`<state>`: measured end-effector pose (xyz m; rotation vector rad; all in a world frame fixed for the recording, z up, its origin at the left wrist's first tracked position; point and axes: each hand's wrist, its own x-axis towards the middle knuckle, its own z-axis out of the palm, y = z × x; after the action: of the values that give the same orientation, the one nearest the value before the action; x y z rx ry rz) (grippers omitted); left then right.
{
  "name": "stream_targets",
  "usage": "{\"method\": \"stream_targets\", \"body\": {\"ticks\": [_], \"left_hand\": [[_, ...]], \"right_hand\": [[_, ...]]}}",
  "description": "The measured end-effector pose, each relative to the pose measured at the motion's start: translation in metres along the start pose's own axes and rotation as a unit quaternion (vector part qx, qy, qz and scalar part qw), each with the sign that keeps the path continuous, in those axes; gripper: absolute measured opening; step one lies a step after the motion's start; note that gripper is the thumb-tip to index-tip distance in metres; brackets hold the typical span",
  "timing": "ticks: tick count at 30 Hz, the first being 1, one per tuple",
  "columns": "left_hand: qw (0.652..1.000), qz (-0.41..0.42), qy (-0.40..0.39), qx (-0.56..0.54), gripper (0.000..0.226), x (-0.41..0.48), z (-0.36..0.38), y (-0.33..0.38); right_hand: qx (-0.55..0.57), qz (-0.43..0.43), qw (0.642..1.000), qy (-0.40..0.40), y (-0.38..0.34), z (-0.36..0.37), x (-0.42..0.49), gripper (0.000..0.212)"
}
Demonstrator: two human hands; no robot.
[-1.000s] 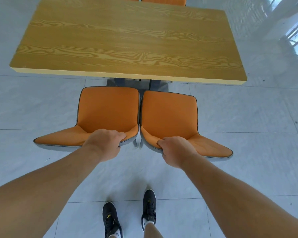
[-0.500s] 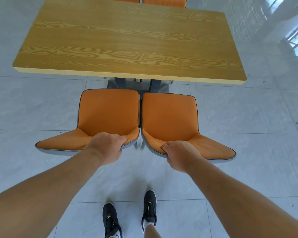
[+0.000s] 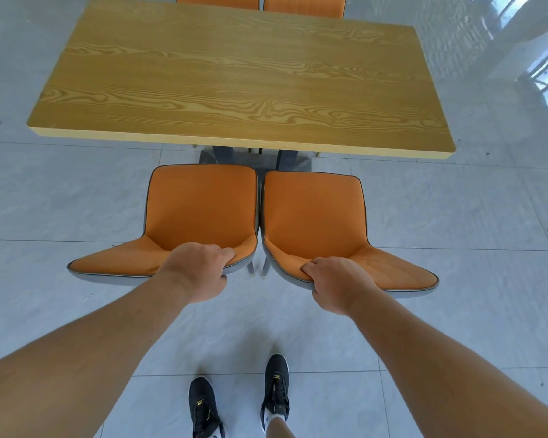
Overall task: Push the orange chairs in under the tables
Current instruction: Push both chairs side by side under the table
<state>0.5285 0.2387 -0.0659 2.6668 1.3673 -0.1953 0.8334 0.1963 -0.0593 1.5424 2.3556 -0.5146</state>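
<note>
Two orange chairs with grey edging stand side by side facing the wooden table [image 3: 234, 74]. My left hand [image 3: 196, 270] grips the top edge of the left chair's [image 3: 203, 203] backrest. On the right chair [image 3: 314, 213], my right hand [image 3: 336, 284] grips the backrest the same way. Both seats sit wholly outside the table's near edge, with a narrow strip of floor between them and it. The chair legs are mostly hidden under the seats.
Two more orange chairs [image 3: 217, 0] [image 3: 304, 3] show at the table's far side. The dark table base [image 3: 222, 154] stands beyond the gap between the near chairs. My black shoes [image 3: 203, 406] [image 3: 276, 387] stand on grey floor tiles behind the chairs.
Chairs, table and hands sit slightly lower in view, and more of the far chairs shows. My right hand has slid a little right along the backrest. The gap to the table looks unchanged.
</note>
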Motion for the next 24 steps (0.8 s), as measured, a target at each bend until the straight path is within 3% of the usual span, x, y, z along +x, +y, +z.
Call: {"method": "stream_targets", "body": {"ticks": [4,18,24], "left_hand": [[1.000,-0.014,-0.010,0.003,0.020,0.002,-0.001,0.004],[0.998,-0.057,-0.009,-0.002,0.038,-0.004,-0.001,0.011],[0.999,0.032,0.008,0.000,0.027,-0.004,-0.002,0.001]], "right_hand": [[0.001,0.007,1.000,0.001,0.000,0.002,0.001,0.025],[0.022,0.007,1.000,0.011,0.001,0.002,0.001,0.040],[0.021,-0.011,1.000,0.004,-0.006,0.002,0.001,0.043]]}}
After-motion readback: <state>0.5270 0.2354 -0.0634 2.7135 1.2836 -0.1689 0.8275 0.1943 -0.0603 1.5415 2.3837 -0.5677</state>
